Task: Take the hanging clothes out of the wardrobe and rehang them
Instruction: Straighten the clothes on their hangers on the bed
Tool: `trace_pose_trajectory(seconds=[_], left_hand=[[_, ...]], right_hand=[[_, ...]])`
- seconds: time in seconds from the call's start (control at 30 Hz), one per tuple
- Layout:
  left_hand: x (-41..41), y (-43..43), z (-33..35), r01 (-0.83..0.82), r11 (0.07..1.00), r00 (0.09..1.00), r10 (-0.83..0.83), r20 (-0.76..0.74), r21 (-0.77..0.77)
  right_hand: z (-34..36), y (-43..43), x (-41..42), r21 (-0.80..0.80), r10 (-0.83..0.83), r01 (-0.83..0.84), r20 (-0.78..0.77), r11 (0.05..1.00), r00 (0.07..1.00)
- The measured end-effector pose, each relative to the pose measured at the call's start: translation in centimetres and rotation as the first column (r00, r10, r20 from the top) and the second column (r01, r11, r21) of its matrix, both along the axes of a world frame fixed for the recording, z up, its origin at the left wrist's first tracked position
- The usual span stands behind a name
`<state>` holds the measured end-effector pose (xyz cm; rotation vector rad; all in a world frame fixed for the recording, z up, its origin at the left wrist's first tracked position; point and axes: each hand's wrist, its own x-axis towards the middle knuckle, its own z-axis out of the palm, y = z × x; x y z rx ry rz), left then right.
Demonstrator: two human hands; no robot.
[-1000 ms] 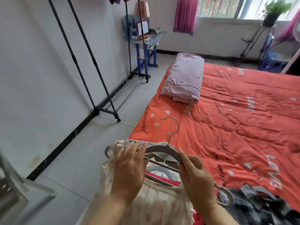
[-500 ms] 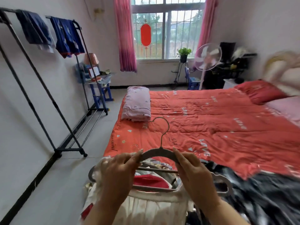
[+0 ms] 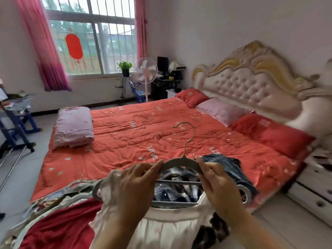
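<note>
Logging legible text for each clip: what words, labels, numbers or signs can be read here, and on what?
"LOVE": pale print repeated across the red quilt.
Black cursive script on the quilt: too blurred to read.
Lettering on the nearest red pillow: too blurred to read.
Red window decoration: no readable characters.
Grey hanger: no text visible.

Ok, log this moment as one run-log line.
left hand: grips grey hanger | right hand: grips hanger | white garment: draped on hanger | beneath: clothes pile on bed
</note>
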<state>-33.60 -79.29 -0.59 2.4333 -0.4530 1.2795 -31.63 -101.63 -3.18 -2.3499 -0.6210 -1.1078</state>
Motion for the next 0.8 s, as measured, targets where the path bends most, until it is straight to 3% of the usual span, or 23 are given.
trace_pose_trajectory(seconds=[0.3,0.8], left_hand=[[1.5,-21.0,0.8,0.224,0.972,0.973,-0.227,-0.042,-0.076],[9.1,-51.0,0.0,0.303,0.938,0.944,-0.32,-0.085,-0.171]], right_hand=[[1.2,-20.8,-2.0,-0.013,-0.183,0.184,0.035,0.983,0.982],[3.2,-50.2,3.4,-0.117,-0.341,0.348,0.071,0.93,0.937]])
